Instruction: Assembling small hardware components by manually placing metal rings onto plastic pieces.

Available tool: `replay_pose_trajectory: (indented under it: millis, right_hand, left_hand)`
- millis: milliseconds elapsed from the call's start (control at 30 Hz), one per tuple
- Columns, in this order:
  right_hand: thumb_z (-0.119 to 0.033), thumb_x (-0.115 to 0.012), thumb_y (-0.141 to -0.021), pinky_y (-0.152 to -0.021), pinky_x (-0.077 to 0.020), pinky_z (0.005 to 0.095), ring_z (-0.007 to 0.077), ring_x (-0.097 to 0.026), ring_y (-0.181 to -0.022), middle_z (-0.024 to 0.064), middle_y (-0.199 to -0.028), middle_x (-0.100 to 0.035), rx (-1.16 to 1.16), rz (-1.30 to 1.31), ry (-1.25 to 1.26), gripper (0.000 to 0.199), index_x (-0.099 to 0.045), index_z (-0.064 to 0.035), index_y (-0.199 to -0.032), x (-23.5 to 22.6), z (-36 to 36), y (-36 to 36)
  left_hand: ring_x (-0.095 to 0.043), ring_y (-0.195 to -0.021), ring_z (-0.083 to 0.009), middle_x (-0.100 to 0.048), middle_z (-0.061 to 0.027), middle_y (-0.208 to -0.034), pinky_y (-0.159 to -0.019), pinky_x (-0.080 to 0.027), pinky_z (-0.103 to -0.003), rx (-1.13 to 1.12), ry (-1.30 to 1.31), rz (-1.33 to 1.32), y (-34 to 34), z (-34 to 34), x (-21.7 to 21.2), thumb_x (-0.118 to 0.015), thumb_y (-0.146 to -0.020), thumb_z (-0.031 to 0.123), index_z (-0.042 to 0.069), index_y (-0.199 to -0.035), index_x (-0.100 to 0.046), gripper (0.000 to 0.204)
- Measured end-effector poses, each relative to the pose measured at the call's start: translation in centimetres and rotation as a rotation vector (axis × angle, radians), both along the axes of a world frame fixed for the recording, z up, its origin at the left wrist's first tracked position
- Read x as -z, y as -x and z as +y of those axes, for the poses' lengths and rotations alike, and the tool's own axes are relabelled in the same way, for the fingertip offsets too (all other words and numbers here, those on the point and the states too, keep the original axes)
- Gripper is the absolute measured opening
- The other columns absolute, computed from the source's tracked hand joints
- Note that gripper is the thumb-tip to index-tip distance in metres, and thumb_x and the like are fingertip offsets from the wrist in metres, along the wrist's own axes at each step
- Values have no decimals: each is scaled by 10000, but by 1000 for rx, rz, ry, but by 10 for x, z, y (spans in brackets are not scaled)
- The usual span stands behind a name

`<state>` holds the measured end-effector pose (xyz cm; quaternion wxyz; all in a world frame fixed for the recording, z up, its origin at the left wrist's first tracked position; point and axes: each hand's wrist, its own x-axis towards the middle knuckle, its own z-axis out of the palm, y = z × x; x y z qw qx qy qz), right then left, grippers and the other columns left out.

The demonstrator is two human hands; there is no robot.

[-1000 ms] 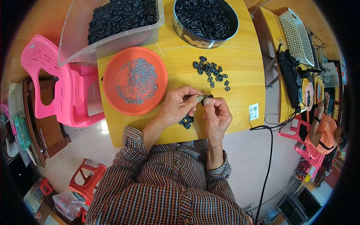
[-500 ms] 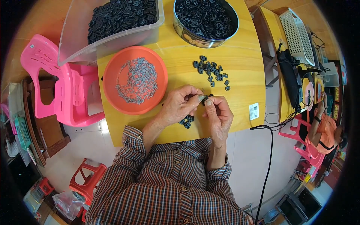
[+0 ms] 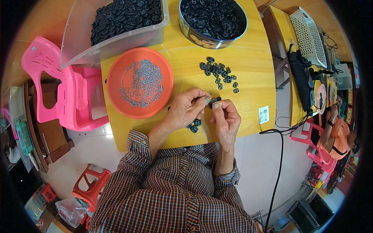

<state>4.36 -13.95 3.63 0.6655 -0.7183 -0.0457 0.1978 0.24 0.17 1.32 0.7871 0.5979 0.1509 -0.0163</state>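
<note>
My left hand [image 3: 186, 107] and my right hand [image 3: 225, 121] meet over the near part of the yellow table [image 3: 190, 77]. A small black plastic piece [image 3: 212, 103], like a two-holed cord lock, is pinched between them. My left thumb and forefinger are pressed together at its left side; whatever is between them is too small to make out. Beside my left hand is an orange-red plate [image 3: 112, 83] of tiny grey metal pieces [image 3: 145, 83], perhaps springs. Several black cord locks [image 3: 194, 126] lie partly hidden between my wrists. Farther off, more loose cord locks [image 3: 220, 71] are scattered.
A clear plastic bin [image 3: 134, 42] and a round tin [image 3: 211, 44], both full of black pieces, stand at the far side. Pink chair [image 3: 72, 89] left; red stool [image 3: 91, 182] lower left. Black cable [image 3: 280, 163] hangs right. Another person [image 3: 336, 136] sits far right.
The right hand's fingertips have shifted slightly at the black piece, and more black shows between the hands. The left hand has hardly moved.
</note>
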Motion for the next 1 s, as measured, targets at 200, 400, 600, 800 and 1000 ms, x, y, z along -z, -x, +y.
replay_pose_trajectory:
  millis: [200, 400, 600, 800, 1000]
  right_hand:
    - [-65, -596, -895, -497, -356, 206, 49, -419, -563, -15, -665, -483, -22, -261, 156, 120, -538, -22, -799, 5, 0, 1]
    - [-26, -606, -872, -504, -368, 234, 78, -420, -572, 19, -674, -474, -35, -337, 193, 134, -516, -11, -774, 3, 5, 2]
    - [-58, -594, -893, -512, -391, 213, 59, -441, -576, -3, -683, -495, -46, -322, 180, 121, -533, -13, -799, 6, 4, 2]
    - [-80, -588, -909, -525, -429, 187, 38, -474, -583, -20, -719, -543, -45, -199, 149, 95, -564, -1, -862, 4, -1, 2]
    - [-71, -607, -893, -535, -393, 182, 20, -448, -605, -23, -705, -551, 5, -151, 116, 93, -576, 9, -858, -1, 2, 2]
  left_hand:
    - [-537, -523, -57, -594, -32, -738, -442, -464, -211, -81, -171, -72, 0, -3, 1, -550, -931, 93, -26, -913, -584, 125]
    - [-547, -522, -65, -604, -50, -774, -439, -465, -213, -94, -200, -76, 0, -3, 2, -552, -924, 84, -27, -891, -573, 118]
    - [-533, -523, -55, -584, -33, -748, -437, -458, -208, -84, -181, -61, -1, -2, 7, -553, -928, 102, -19, -899, -575, 126]
    - [-517, -506, -79, -559, -41, -655, -433, -412, -243, -100, -148, -50, -1, -6, 8, -553, -893, 72, -28, -879, -592, 108]
    - [-511, -512, -70, -553, -38, -650, -448, -420, -229, -100, -216, -105, -1, -7, 11, -552, -898, 75, -28, -916, -603, 116]
